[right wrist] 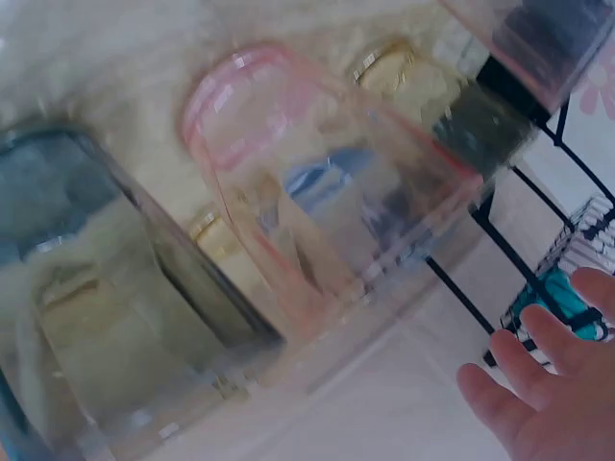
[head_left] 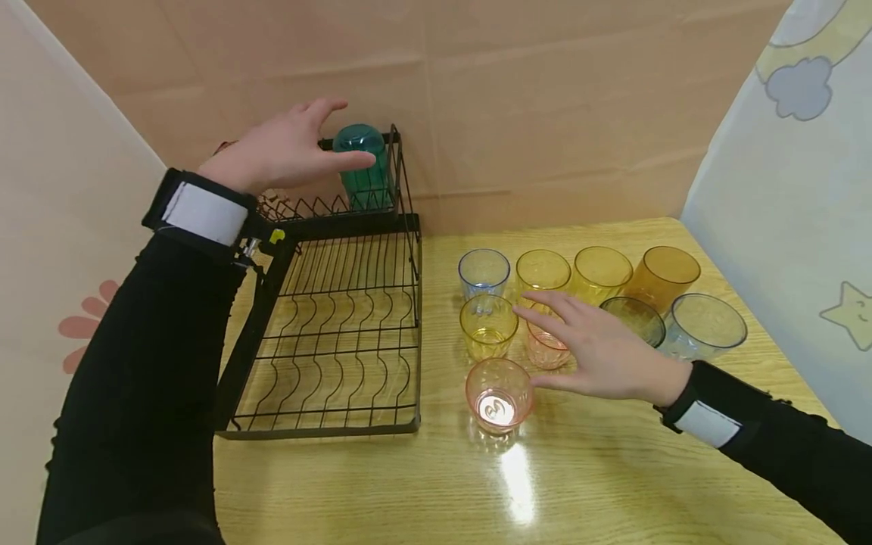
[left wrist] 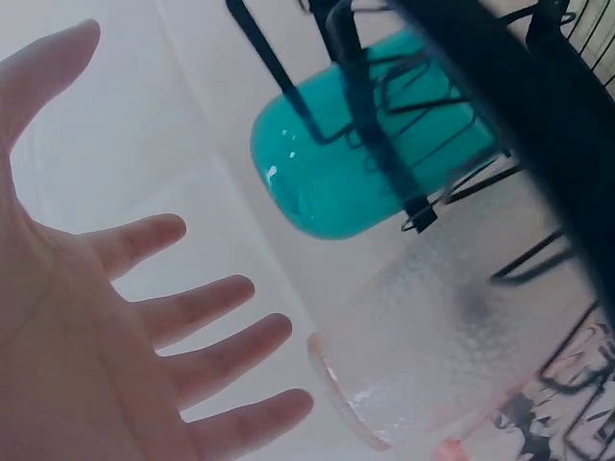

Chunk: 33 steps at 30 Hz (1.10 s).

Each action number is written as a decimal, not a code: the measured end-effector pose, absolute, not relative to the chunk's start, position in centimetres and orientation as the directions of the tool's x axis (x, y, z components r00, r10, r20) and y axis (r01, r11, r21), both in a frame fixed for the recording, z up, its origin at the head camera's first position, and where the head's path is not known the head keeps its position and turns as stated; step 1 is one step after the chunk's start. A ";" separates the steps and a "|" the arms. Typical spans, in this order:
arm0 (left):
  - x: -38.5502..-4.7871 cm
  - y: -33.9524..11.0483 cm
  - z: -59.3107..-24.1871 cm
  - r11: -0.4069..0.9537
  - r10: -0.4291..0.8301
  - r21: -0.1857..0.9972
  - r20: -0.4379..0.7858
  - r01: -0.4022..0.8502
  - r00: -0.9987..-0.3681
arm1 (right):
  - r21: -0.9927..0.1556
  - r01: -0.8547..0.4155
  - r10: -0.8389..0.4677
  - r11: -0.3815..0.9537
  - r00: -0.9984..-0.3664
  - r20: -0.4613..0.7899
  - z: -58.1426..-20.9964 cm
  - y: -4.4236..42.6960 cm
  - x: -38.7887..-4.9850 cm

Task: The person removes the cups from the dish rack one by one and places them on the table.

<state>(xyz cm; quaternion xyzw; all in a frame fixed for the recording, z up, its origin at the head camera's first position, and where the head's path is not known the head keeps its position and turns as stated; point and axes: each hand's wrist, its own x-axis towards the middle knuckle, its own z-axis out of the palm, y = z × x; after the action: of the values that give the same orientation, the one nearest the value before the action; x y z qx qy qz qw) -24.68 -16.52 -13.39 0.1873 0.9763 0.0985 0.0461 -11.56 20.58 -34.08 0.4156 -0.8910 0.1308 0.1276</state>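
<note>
My left hand [head_left: 279, 151] is raised at the upper tier of a black dish rack [head_left: 418, 378], fingers spread and holding nothing. Beside it, a teal glass [head_left: 368, 182] stands upside down on that tier. The left wrist view also shows a clear, pinkish glass [left wrist: 442, 327] on the rack, apart from the fingertips. My right hand [head_left: 599, 348] hovers over the tumblers on the table with its fingers extended. Its thumb is near the front pink glass [head_left: 499, 397]; whether they touch I cannot tell. Another pink glass [head_left: 545, 352] is partly hidden under that hand.
Several upright glasses stand close together: a blue-rimmed one [head_left: 484, 276], yellow ones [head_left: 489, 333], an amber one [head_left: 661, 280], a dark grey one [head_left: 636, 322] and a clear one [head_left: 705, 329]. The rack's lower wire tray [head_left: 334, 352] lies left of them. Fabric walls [head_left: 545, 113] enclose the table.
</note>
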 end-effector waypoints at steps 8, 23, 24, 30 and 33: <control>-26.6 -14.6 -12.4 0.927 0.354 0.181 -0.132 0.329 -0.926 | -0.117 -0.741 -0.689 0.661 -0.661 0.298 -32.3 20.4 -12.5; -29.1 -13.2 -14.2 0.951 0.294 0.154 -0.197 0.267 -0.935 | -0.142 -0.681 -0.653 0.719 -0.731 0.199 -30.1 19.1 -14.8; -29.2 -13.2 -14.4 0.955 0.284 0.147 -0.205 0.257 -0.937 | -0.140 -0.681 -0.654 0.718 -0.730 0.196 -30.2 19.0 -14.8; -29.5 -12.8 -15.3 0.965 0.240 0.153 -0.204 0.211 -0.949 | -0.142 -0.683 -0.658 0.717 -0.730 0.184 -30.5 18.8 -14.7; -29.6 -12.7 -15.7 0.965 0.237 0.148 -0.159 0.214 -0.958 | -0.146 -0.680 -0.656 0.719 -0.733 0.182 -30.6 18.7 -14.7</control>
<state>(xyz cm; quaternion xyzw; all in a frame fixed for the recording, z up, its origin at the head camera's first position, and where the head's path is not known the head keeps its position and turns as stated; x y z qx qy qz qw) -29.64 -12.72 -15.68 0.1142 0.9874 0.0649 0.0880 -14.67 18.72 -30.62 0.3609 -0.9252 0.1018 0.0586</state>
